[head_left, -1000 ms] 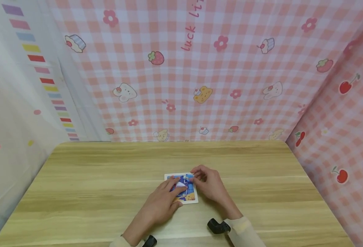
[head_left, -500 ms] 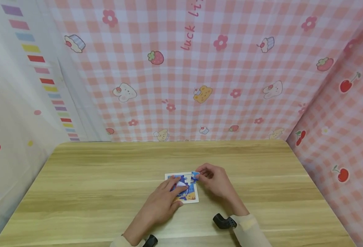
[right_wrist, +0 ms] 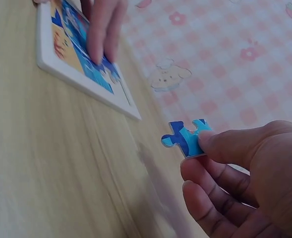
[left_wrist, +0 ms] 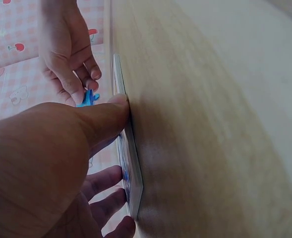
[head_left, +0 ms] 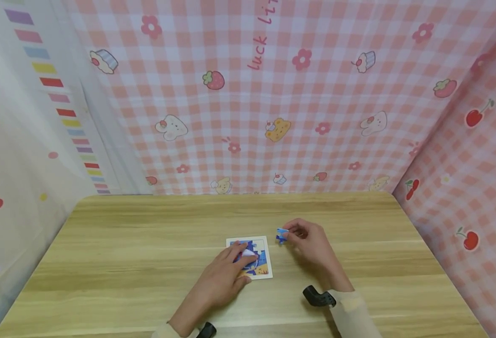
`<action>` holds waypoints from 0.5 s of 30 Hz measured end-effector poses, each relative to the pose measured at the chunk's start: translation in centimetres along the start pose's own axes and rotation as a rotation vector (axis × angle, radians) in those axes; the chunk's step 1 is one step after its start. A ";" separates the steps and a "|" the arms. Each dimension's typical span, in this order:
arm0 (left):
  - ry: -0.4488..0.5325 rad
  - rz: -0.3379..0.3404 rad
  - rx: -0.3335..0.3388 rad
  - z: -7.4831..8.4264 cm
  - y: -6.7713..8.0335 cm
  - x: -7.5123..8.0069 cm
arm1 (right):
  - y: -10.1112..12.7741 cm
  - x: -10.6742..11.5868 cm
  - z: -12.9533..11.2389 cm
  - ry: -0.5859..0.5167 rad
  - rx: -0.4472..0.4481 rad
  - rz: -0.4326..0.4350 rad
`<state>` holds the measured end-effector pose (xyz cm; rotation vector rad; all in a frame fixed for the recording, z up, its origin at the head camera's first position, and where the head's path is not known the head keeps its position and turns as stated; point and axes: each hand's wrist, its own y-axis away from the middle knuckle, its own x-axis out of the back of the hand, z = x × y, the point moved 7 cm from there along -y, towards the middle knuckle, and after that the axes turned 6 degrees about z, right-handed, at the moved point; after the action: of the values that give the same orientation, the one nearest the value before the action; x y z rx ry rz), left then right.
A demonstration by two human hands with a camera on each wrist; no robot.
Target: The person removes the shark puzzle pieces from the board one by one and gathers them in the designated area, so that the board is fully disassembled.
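Observation:
A small jigsaw puzzle in a white frame (head_left: 270,271) lies flat on the table, its picture blue, white and orange. Across its left part rests my left hand (head_left: 224,274), fingers spread and pressing lightly on the picture, the thumb at the near edge. To the right of the frame and above the table, my right hand (head_left: 311,241) pinches a blue puzzle piece (right_wrist: 188,139) between thumb and fingers. The frame's upper right corner shows a pale gap where the backing is bare. My left hand hides much of the picture.
The wooden table (head_left: 146,225) reaches back to a pink checked curtain (head_left: 248,94). Another checked cloth (head_left: 463,188) hangs on the right, and a white dotted one (head_left: 15,234) on the left. Black wrist-worn devices (head_left: 317,296) sit by the sleeves.
My right hand has lifted the blue piece out of the frame's upper right corner and carried it right, clear of the frame. The left hand has stayed on the puzzle.

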<state>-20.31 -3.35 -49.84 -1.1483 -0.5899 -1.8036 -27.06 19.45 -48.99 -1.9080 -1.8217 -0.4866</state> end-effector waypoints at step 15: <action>-0.004 -0.003 0.002 -0.1 0.1 -0.1 | -0.6 4.1 2.9 0.001 -0.070 0.064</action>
<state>-20.27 -3.41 -49.94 -1.1502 -0.5961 -1.8033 -27.53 24.45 -49.13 -2.0058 -1.7578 -0.5362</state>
